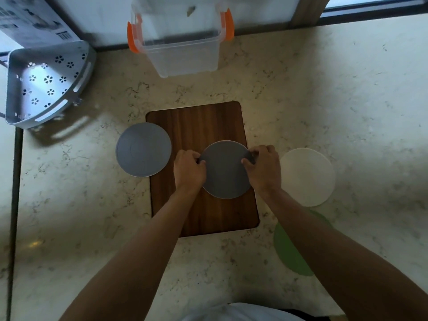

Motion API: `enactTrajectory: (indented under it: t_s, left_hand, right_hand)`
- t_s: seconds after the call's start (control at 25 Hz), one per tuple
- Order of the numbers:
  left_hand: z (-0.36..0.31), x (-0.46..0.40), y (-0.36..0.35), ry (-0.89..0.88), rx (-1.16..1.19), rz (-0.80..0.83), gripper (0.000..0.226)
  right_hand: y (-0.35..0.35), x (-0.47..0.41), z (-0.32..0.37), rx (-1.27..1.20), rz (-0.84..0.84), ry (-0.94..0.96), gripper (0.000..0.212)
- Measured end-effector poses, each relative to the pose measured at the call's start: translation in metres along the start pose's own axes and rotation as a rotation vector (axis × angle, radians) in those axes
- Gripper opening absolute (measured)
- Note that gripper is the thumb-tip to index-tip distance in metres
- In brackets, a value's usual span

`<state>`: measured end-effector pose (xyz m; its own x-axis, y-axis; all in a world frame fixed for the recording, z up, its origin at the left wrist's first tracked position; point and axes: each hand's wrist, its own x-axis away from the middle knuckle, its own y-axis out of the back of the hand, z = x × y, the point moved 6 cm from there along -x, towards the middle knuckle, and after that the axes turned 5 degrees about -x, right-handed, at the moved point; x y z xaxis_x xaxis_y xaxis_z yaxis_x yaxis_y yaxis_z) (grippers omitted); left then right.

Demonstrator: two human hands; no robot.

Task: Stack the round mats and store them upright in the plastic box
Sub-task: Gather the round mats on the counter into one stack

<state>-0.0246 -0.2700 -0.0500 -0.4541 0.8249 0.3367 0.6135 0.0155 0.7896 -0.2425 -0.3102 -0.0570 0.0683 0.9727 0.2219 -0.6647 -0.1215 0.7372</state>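
A dark grey round mat lies on the wooden board, with a pale rim of something under its far edge. My left hand grips its left edge and my right hand grips its right edge. A lighter grey round mat lies flat to the left, overlapping the board's edge. A white round mat lies to the right on the counter. A green round mat lies nearer me, partly hidden by my right forearm. The clear plastic box with orange latches stands open at the back.
A white perforated corner shelf basket lies at the back left beside a printed cardboard box. The marble counter meets a wall and window frame at the back. A dark seam runs along the counter's left side.
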Motion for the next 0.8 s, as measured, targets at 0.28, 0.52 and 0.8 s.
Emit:
enactTrajectory:
  t_s: [0.28, 0.52, 0.8]
  left_hand:
    - [-0.017, 0.000, 0.001, 0.082, 0.149, 0.106, 0.014]
    - [-0.082, 0.021, -0.039, -0.009, 0.231, 0.253, 0.014]
    - [-0.137, 0.048, -0.103, 0.008, 0.239, 0.345, 0.020]
  right_hand:
    - [0.027, 0.001, -0.005, -0.208, 0.013, -0.033, 0.017]
    - [0.105, 0.006, -0.062, -0.247, -0.118, -0.142, 0.018]
    - [0.155, 0.003, -0.128, -0.168, -0.142, -0.237, 0.021]
